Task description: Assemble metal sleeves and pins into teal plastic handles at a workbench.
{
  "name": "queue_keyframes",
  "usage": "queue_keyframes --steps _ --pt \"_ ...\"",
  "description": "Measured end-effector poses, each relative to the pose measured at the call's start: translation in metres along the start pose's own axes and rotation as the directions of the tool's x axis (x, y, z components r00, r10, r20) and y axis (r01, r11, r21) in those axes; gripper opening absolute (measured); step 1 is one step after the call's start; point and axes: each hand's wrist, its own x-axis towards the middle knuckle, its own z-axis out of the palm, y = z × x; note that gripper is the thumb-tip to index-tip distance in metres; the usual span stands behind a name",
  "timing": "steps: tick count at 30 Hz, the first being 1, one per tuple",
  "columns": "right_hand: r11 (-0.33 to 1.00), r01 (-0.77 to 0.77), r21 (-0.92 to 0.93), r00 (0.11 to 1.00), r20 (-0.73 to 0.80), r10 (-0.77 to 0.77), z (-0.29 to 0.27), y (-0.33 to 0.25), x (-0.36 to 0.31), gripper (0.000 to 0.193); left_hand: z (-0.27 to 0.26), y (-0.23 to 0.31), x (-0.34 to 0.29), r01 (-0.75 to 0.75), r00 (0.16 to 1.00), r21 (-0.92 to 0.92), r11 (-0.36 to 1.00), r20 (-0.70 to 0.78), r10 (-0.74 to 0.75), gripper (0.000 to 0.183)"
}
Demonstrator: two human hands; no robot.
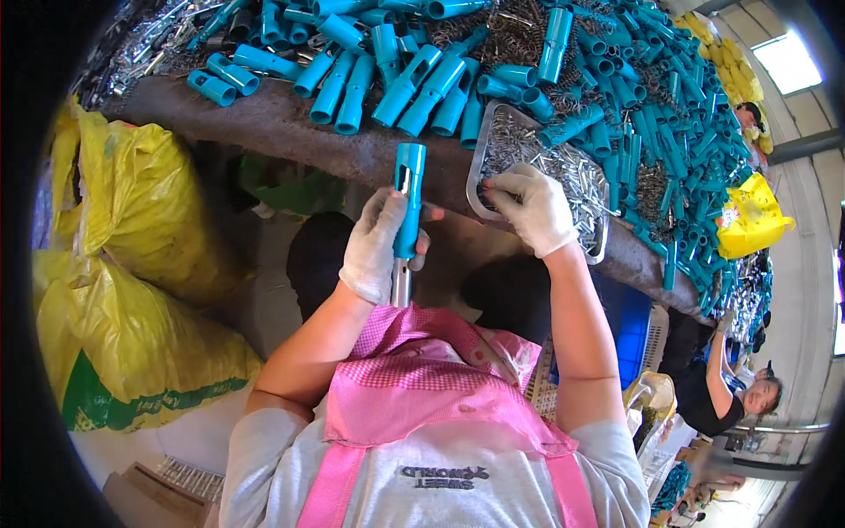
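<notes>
My left hand [373,249], in a white glove with bare fingertips, is closed round a teal slotted tube [409,198]. The tube stands upright in front of my chest, and a shiny metal tube [401,283] sticks out of its lower end. My right hand [535,211], gloved the same way, is at the near left part of a clear tray [478,176] full of small metal pins [576,172]. Its fingers are pinched together; whatever may be between them is too small to tell. Some dark coil springs [515,139] lie at the tray's far left.
A large heap of teal tubes [616,88] mixed with springs covers the bench [290,123]. Yellow sacks [141,334] stand on the left. A blue crate [623,330] is below the bench on the right. Another person [722,387] works farther along the bench.
</notes>
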Motion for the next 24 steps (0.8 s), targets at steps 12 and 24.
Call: queue_keyframes --steps 12,24 --pt "1.000 -0.008 0.021 0.997 -0.081 0.009 0.000 0.007 0.003 0.011 0.014 0.002 -0.001 0.161 0.985 -0.095 0.982 0.075 -0.154 0.031" --pt "0.386 -0.048 0.921 0.973 -0.044 0.225 0.029 -0.055 -0.047 0.013 0.028 -0.008 -0.015 0.247 0.945 -0.067 0.967 0.238 -0.225 0.036"
